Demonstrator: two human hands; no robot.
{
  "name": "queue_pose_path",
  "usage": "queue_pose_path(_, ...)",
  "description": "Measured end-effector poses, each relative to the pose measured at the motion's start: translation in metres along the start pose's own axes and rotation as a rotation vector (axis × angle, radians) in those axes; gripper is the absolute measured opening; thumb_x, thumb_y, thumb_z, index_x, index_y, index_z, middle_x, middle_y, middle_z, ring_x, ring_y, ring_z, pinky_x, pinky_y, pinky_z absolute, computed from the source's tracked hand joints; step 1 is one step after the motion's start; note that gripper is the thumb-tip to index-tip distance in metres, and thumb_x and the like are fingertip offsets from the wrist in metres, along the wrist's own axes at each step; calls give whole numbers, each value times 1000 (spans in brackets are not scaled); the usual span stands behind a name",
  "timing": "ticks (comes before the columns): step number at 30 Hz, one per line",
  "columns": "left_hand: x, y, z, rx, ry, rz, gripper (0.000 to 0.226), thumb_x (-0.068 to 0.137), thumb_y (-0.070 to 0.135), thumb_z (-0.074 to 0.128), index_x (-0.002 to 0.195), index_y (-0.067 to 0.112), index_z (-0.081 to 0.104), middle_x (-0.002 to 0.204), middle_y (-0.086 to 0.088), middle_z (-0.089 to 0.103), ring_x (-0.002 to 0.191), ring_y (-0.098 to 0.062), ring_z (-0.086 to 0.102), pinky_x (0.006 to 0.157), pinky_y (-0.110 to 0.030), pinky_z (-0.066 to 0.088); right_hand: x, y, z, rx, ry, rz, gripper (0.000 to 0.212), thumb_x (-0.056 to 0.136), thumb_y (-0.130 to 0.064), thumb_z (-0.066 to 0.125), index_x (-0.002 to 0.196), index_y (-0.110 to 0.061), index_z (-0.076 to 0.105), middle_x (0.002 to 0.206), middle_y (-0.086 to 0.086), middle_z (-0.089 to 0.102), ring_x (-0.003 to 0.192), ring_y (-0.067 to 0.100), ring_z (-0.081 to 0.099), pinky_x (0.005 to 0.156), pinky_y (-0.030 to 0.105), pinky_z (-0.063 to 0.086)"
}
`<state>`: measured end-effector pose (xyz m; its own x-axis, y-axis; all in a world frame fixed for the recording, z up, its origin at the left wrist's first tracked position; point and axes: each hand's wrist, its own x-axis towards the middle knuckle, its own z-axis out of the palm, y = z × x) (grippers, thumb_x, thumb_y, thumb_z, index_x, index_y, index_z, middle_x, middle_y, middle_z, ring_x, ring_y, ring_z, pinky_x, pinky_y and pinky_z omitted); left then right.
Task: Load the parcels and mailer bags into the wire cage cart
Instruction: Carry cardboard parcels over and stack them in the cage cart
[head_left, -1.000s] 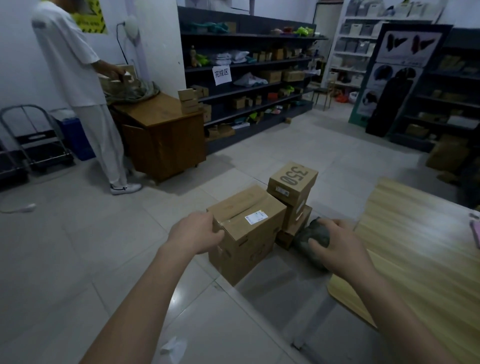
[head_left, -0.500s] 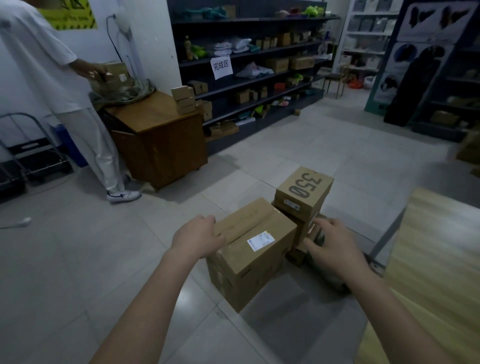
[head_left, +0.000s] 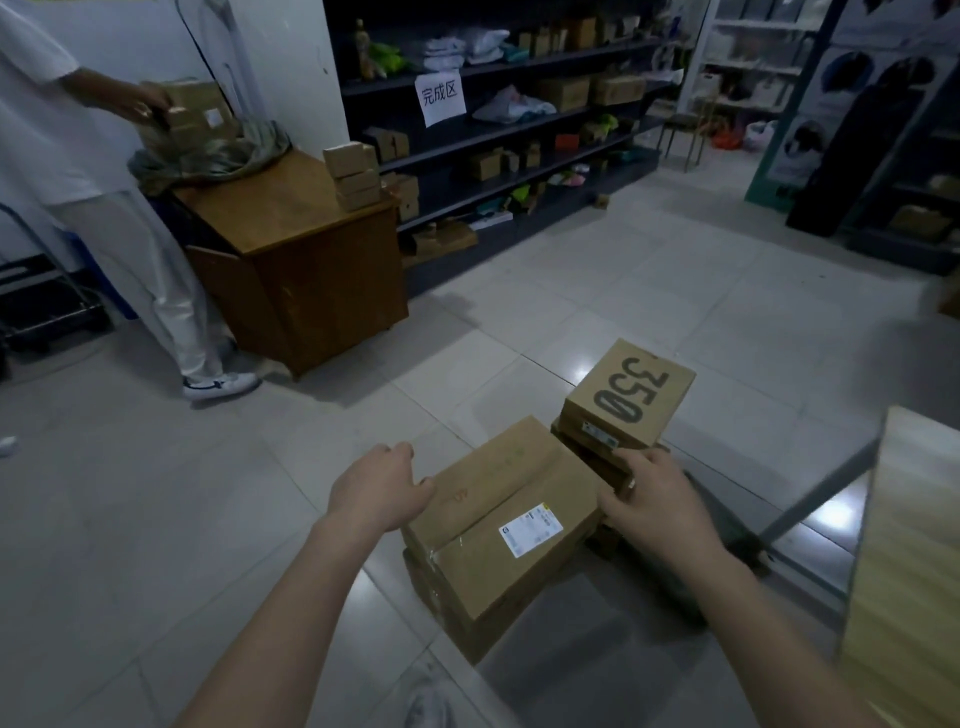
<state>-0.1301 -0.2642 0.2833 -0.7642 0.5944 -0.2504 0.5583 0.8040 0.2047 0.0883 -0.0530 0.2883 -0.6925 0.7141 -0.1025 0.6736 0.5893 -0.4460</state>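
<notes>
Now that the right hand (head_left: 652, 499) has joined the left hand (head_left: 382, 488), curled fingers (head_left: 423, 484) grip both sides of the box (head_left: 509, 530) on the floor (head_left: 519, 322), lower centre, seemingly ready for lifting.

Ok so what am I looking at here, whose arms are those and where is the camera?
There is no machine here. The camera sits on a person's head and looks down at their own bare arms. The left hand and right hand grip opposite ends of a taped cardboard box with a white label. Beside it, a box marked 350 tops a small stack on the tiled floor. Further back, another person handles boxes at a wooden desk.
</notes>
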Motion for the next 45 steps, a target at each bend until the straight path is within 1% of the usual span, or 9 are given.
queue_pose_path(7, 119, -31, 20, -38, -112, 41, 60, 93, 53, 48, 140, 16, 44, 134, -9, 54, 119, -29, 55, 93, -40, 51, 80, -27, 49, -28, -26, 121, 65, 90, -45, 63, 148, -27, 42, 145, -5, 42, 108, 9, 55, 83, 25, 50)
queue_pose_path(13, 190, -34, 66, -71, -183, 67, 57, 95, 48, 49, 140, 14, 42, 135, -12, 52, 119, -31, 56, 90, -39, 50, 119, -6, 93, -24, -54, 238, 59, 91, -42, 62, 145, -25, 46, 141, 1, 44, 99, 12, 53, 78, 28, 47)
queue_pose_path(17, 235, -44, 120, -66, -242, 53, 56, 95, 45, 50, 141, 15, 41, 132, -13, 51, 116, -32, 56, 89, -40, 51, 141, 30, 149, -18, -52, 349, 62, 91, -40, 63, 147, -21, 43, 143, 4, 42, 114, 18, 54, 75, 29, 44)
queue_pose_path(20, 269, -52, 167, -78, -251, 22, 62, 95, 46, 50, 147, 15, 36, 136, -13, 49, 117, -33, 54, 90, -41, 51, 155, 59, 205, -43, -83, 408, 65, 92, -41, 61, 148, -17, 41, 150, 9, 34, 133, 26, 40, 93, 39, 46)
queue_pose_path(24, 306, -57, 236, -54, -237, 15, 64, 95, 45, 52, 148, 15, 33, 144, -14, 42, 125, -37, 45, 94, -44, 47, 167, 92, 290, -9, -179, 505, 69, 93, -39, 62, 152, -16, 33, 159, 20, 14, 147, 35, 12, 115, 41, 23)
queue_pose_path(28, 336, -53, 298, 11, -263, 68, 60, 94, 48, 51, 146, 21, 40, 144, -14, 41, 127, -38, 43, 97, -45, 45, 177, 116, 369, 95, -195, 655, 56, 95, -45, 53, 142, -18, 37, 149, 13, 32, 137, 35, 30, 110, 46, 32)
queue_pose_path(31, 356, -50, 335, 39, -308, 129, 50, 92, 48, 53, 136, 28, 46, 137, -12, 44, 122, -39, 46, 97, -46, 44, 184, 127, 414, 78, -162, 757, 64, 96, -55, 43, 146, -20, 25, 152, 11, 30, 136, 35, 35, 107, 54, 34)
queue_pose_path(39, 371, -57, 371, -104, -263, 105, 79, 83, 69, 54, 150, 48, 17, 123, -16, 45, 110, -41, 53, 95, -50, 47, 192, 133, 465, 330, 189, 600, 75, 100, -51, 39, 157, -14, 9, 161, 12, 4, 140, 32, 30, 109, 40, 35)
queue_pose_path(45, 329, -73, 381, -113, -206, 9, 88, 84, 73, 47, 153, 50, -1, 119, -9, 46, 106, -35, 57, 81, -38, 44, 198, 154, 456, 448, 279, 456, 63, 97, -28, 56, 152, -16, 27, 155, 0, 32, 143, 13, 30, 115, 37, 31)
